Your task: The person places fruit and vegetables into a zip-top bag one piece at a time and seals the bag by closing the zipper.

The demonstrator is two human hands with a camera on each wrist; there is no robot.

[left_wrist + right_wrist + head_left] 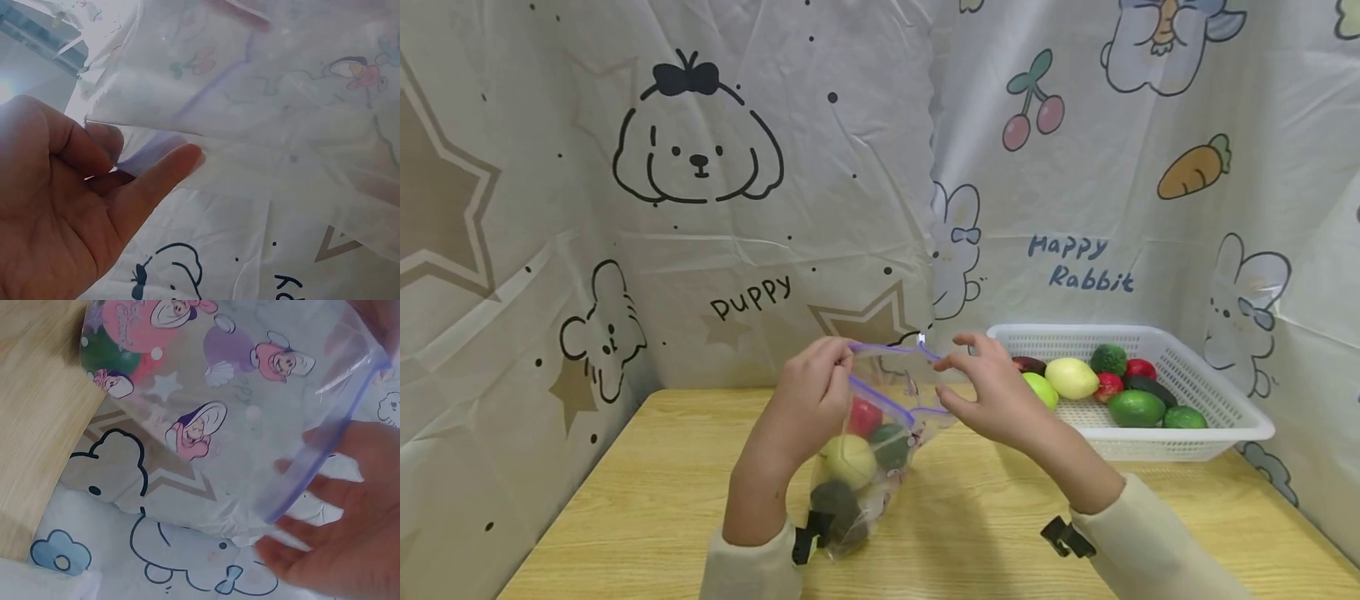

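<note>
A clear zip bag [880,492] with a purple zip strip [312,469] and printed cartoon figures hangs over the table with its mouth apart. Inside it show a red fruit [865,416], a pale yellow round fruit [848,461], a green one [891,447] and a dark one [837,502]. My left hand [811,396] pinches the left end of the mouth between thumb and fingers. At the right end, my right hand [992,387] has its fingers spread, fingertips right at the purple strip, thumb apart from them. A white slider [922,340] sits on the far strip.
A white perforated basket [1217,446] stands at the back right of the wooden table [662,500]. It holds a yellow lemon-like fruit [1071,378], a lime-green fruit [1041,390], and several red and dark green ones. Printed cloth [850,233] hangs behind and at the sides.
</note>
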